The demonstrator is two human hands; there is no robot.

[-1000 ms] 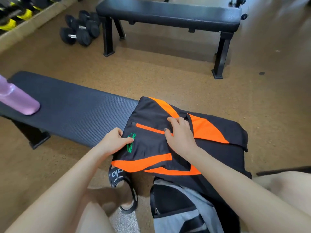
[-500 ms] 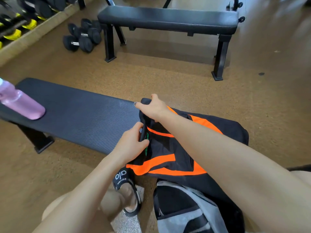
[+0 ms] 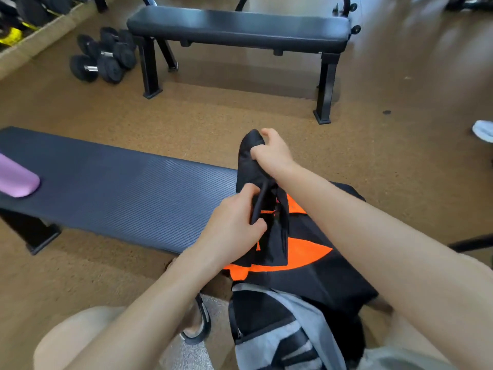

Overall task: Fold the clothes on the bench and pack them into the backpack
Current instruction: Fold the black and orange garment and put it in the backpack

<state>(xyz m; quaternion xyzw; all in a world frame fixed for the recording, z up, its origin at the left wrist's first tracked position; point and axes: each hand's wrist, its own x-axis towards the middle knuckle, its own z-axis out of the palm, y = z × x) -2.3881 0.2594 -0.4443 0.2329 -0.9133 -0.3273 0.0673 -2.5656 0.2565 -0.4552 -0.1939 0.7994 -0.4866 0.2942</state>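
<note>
A black and orange garment (image 3: 298, 249) lies on the right end of the dark ribbed bench (image 3: 120, 188). My right hand (image 3: 272, 152) grips the garment's far left corner and holds it lifted above the bench. My left hand (image 3: 234, 225) pinches the near left edge of the same garment, raised off the pad. A grey and black backpack (image 3: 280, 329) stands on the floor just below the garment, between my knees, its top partly under the cloth.
A pink bottle (image 3: 16, 177) lies on the bench's left end. A second black bench (image 3: 240, 30) stands across the floor, with dumbbells (image 3: 104, 57) to its left. My sandalled foot (image 3: 197, 324) is beside the backpack. A white object (image 3: 484, 130) is at the right edge.
Both hands moved from pressing the flat garment to gripping its left edge. They have lifted that edge up and rightward, folding it over toward the right.
</note>
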